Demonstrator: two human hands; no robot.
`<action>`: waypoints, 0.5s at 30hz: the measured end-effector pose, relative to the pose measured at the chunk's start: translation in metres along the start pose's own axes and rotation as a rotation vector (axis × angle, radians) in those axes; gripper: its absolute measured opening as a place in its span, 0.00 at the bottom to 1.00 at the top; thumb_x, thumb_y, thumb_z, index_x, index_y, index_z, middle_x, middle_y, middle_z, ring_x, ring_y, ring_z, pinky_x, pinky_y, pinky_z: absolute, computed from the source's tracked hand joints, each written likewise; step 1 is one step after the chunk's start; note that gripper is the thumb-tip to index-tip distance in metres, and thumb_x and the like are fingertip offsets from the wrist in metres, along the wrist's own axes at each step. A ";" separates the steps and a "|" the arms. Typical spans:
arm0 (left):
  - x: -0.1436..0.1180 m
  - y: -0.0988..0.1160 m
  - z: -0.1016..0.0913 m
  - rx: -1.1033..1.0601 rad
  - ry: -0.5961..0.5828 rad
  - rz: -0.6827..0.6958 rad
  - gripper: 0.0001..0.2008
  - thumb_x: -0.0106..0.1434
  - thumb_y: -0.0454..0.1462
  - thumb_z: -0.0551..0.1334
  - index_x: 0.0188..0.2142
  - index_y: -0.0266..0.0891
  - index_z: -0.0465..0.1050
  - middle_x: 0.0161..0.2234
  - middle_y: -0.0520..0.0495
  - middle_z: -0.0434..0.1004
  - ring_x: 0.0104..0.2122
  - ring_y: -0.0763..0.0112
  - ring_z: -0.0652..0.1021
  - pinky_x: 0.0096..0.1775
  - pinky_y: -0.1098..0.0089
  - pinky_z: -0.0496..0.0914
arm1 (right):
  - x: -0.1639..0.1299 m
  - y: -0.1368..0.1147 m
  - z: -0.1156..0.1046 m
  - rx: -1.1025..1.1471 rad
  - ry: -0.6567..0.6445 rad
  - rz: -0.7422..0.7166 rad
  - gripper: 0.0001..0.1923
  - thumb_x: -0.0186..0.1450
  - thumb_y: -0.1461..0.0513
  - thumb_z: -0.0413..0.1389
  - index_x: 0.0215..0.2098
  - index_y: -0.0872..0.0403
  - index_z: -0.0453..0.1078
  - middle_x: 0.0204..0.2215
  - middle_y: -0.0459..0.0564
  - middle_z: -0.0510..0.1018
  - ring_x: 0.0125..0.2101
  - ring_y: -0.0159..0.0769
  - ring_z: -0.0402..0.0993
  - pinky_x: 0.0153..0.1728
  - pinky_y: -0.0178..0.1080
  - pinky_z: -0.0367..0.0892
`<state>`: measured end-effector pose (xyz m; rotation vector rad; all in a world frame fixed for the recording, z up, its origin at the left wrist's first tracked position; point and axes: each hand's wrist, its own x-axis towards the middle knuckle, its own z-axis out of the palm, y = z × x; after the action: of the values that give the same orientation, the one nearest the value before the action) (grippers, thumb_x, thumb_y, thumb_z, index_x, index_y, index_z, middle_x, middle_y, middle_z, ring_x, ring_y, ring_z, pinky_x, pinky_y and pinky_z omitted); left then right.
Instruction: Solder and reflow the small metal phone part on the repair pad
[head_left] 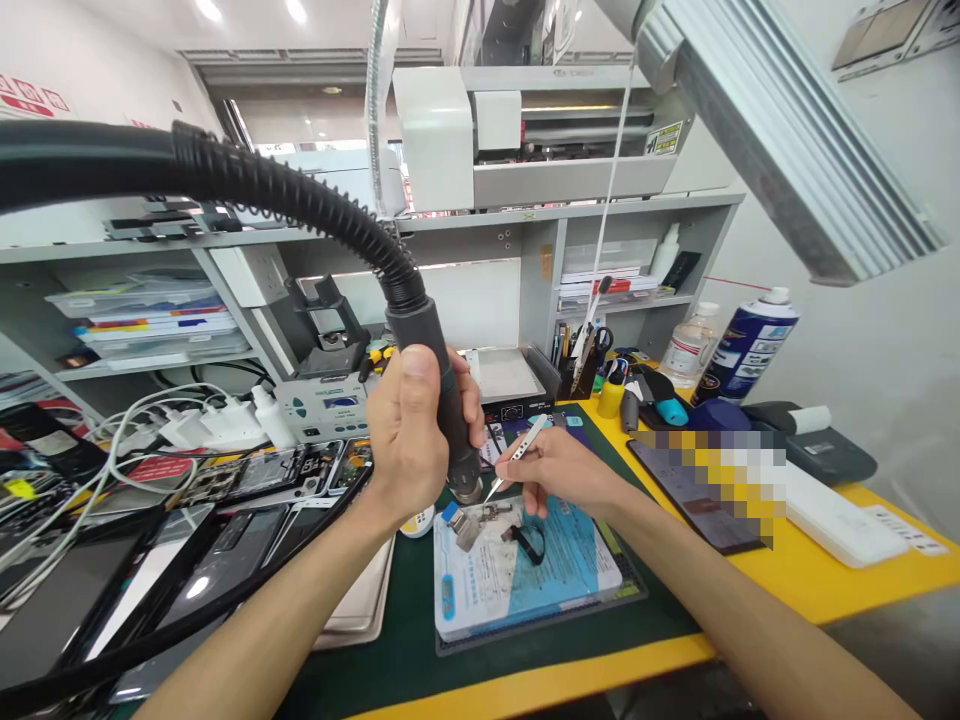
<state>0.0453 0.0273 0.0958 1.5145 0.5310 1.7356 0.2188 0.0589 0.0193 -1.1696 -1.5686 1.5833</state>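
Head view: you appear to be partway through close work on a small metal part [491, 511], which lies on a white-and-blue pad [574, 575] in front of you. Both tools are at the part and neither is set down, so this step looks unfinished; whether anything has been loosened or joined is too small to tell. Nearby on the pad lie a metallic piece with a blue end [462, 524] and a curled black strip [532, 545], both apart from your fingers.

Your left hand [416, 425] is closed firmly round a thick, matte black handpiece [416, 330], its round metal nozzle [466, 486] pointing down just beside the part. Your right hand [562, 468] pinches slim, pale tweezers [527, 443] with a row of holes, their tips near the part; you cannot tell whether the tips grip it.

The handpiece joins a ribbed black hose [292, 190], wrapped in springy wire coil. The pad is flat, round-cornered and dark-smudged, resting on a smooth dark green mat [409, 610]. Glossy, slab-like phones [206, 585] lie to your left; a shiny cylindrical spray can [746, 345] stands to your right.
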 end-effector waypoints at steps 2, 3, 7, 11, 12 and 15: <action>-0.001 -0.005 0.001 0.001 -0.013 0.004 0.23 0.70 0.59 0.52 0.36 0.43 0.67 0.21 0.54 0.67 0.16 0.70 0.72 0.18 0.66 0.65 | 0.000 0.000 0.000 -0.002 0.004 -0.005 0.13 0.58 0.57 0.69 0.31 0.59 0.76 0.14 0.44 0.75 0.13 0.29 0.71 0.14 0.30 0.67; -0.002 -0.008 0.001 0.002 -0.023 0.006 0.23 0.71 0.59 0.51 0.37 0.43 0.66 0.21 0.54 0.67 0.16 0.70 0.72 0.19 0.67 0.65 | 0.000 0.000 0.000 -0.003 0.007 -0.007 0.13 0.58 0.57 0.69 0.31 0.59 0.76 0.14 0.44 0.75 0.13 0.29 0.71 0.14 0.30 0.67; -0.006 -0.019 0.003 0.008 -0.043 0.002 0.24 0.71 0.59 0.49 0.38 0.42 0.66 0.22 0.54 0.67 0.16 0.71 0.71 0.19 0.67 0.66 | 0.001 0.000 0.000 -0.009 -0.003 -0.012 0.14 0.58 0.56 0.69 0.32 0.59 0.76 0.14 0.43 0.75 0.14 0.31 0.72 0.14 0.30 0.68; -0.008 -0.026 0.002 0.014 -0.055 -0.011 0.23 0.71 0.58 0.50 0.38 0.43 0.66 0.22 0.55 0.66 0.16 0.71 0.71 0.19 0.67 0.67 | 0.001 0.002 0.001 -0.014 -0.022 -0.004 0.13 0.58 0.56 0.68 0.33 0.58 0.75 0.14 0.42 0.75 0.14 0.32 0.73 0.14 0.31 0.68; -0.007 -0.027 0.001 0.016 -0.057 -0.014 0.22 0.71 0.58 0.51 0.38 0.43 0.66 0.22 0.55 0.66 0.16 0.71 0.71 0.19 0.67 0.67 | 0.001 0.002 0.001 -0.015 -0.023 -0.003 0.13 0.58 0.56 0.68 0.33 0.58 0.75 0.14 0.42 0.74 0.14 0.32 0.73 0.14 0.31 0.68; -0.006 -0.031 0.000 0.021 -0.049 -0.031 0.22 0.71 0.57 0.52 0.37 0.43 0.67 0.22 0.54 0.67 0.16 0.71 0.71 0.18 0.69 0.66 | 0.001 0.002 0.002 -0.019 -0.025 -0.003 0.13 0.58 0.56 0.68 0.33 0.57 0.75 0.14 0.42 0.74 0.15 0.32 0.73 0.14 0.31 0.68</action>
<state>0.0534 0.0417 0.0694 1.5512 0.5462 1.6699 0.2171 0.0589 0.0166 -1.1613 -1.6037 1.5903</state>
